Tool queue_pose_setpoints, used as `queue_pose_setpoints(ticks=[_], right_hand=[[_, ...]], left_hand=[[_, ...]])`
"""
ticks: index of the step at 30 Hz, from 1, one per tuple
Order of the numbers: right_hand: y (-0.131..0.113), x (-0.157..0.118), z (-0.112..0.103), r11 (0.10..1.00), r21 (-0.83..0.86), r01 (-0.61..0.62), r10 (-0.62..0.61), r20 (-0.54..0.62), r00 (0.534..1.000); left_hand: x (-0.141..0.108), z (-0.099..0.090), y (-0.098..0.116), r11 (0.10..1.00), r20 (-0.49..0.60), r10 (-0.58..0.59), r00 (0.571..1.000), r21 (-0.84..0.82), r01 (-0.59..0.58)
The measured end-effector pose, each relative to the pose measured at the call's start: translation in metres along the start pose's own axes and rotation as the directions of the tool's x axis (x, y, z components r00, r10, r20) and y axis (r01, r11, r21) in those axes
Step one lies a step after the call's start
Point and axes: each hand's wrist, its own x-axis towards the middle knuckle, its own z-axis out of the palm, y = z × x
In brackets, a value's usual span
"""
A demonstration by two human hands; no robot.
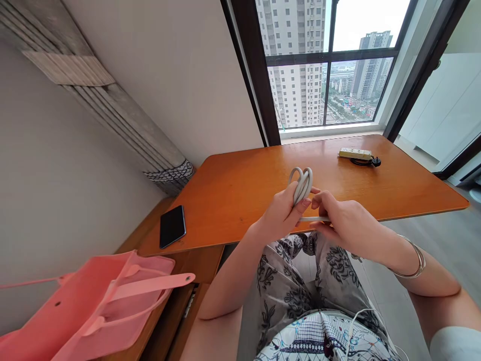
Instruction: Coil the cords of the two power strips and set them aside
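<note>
A white cable [303, 186] is gathered into loops that stick up from my left hand [282, 213], whose fingers are wrapped round them. My right hand [340, 220], a bangle on its wrist, is just to the right. Its fingers are bent round a straight length of the same cable that runs across from the left hand. Both hands are over the front edge of the orange-brown wooden table [240, 193], above my lap.
A black phone [172, 226] lies at the table's left end. A power strip [355, 154] with a black plug and cord lies at the back right. The pink bag [93, 301] stands at the lower left. Behind the table is a window [330, 57].
</note>
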Motion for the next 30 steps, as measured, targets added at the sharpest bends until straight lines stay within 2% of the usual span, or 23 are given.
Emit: queue_pose_setpoints(ticks=[2,5,7,9,11,12,14,16,18,20,23,25,30], right_hand=[[0.009,-0.004,-0.004,0.984,0.177,-0.007,-0.023,0.171,0.985],[0.025,-0.011,-0.007,0.930,0.360,-0.078,-0.071,0.385,0.920],[0.032,-0.015,-0.008,0.916,0.386,-0.110,-0.077,0.438,0.896],[0.036,-0.019,-0.009,0.937,0.345,-0.060,-0.064,0.336,0.940],[0.035,-0.020,-0.011,0.966,0.254,0.044,-0.073,0.107,0.992],[0.033,-0.019,-0.013,0.975,0.204,0.092,-0.093,-0.004,0.996],[0.032,-0.013,-0.014,0.980,0.132,0.152,-0.131,-0.156,0.979],[0.033,-0.004,-0.013,0.981,0.113,0.157,-0.126,-0.241,0.962],[0.038,0.005,-0.006,0.967,0.212,0.141,-0.084,-0.257,0.963],[0.043,0.011,0.003,0.889,0.448,0.094,-0.006,-0.193,0.981],[0.048,0.014,0.019,0.617,0.787,-0.027,0.090,-0.037,0.995],[0.049,0.014,0.027,0.471,0.879,-0.075,0.130,0.015,0.991],[0.044,0.021,0.038,0.216,0.959,-0.183,0.233,0.132,0.964]], left_hand=[[-0.004,-0.005,0.007,0.998,-0.021,0.015,1.000,0.054,-0.014],[-0.010,-0.015,0.013,0.997,-0.066,0.013,0.998,0.081,-0.007],[-0.013,-0.022,0.012,0.996,-0.079,0.004,0.997,0.091,0.003],[-0.013,-0.026,0.005,0.995,-0.058,-0.019,0.998,0.093,0.025],[-0.010,-0.026,-0.004,0.996,0.011,-0.067,0.998,0.052,0.067],[-0.009,-0.025,-0.009,0.995,0.074,-0.095,0.993,0.012,0.094],[-0.006,-0.019,-0.017,0.985,0.247,-0.121,0.961,-0.093,0.148],[-0.006,-0.012,-0.022,0.962,0.413,-0.091,0.906,-0.199,0.188],[-0.009,-0.007,-0.024,0.939,0.482,-0.064,0.874,-0.267,0.215],[-0.012,-0.003,-0.024,0.925,0.446,-0.072,0.892,-0.306,0.227],[-0.013,-0.003,-0.026,0.902,0.339,-0.077,0.938,-0.376,0.210],[-0.012,-0.004,-0.028,0.872,0.298,-0.062,0.952,-0.448,0.197],[-0.006,-0.004,-0.033,0.789,0.288,-0.047,0.956,-0.577,0.213]])
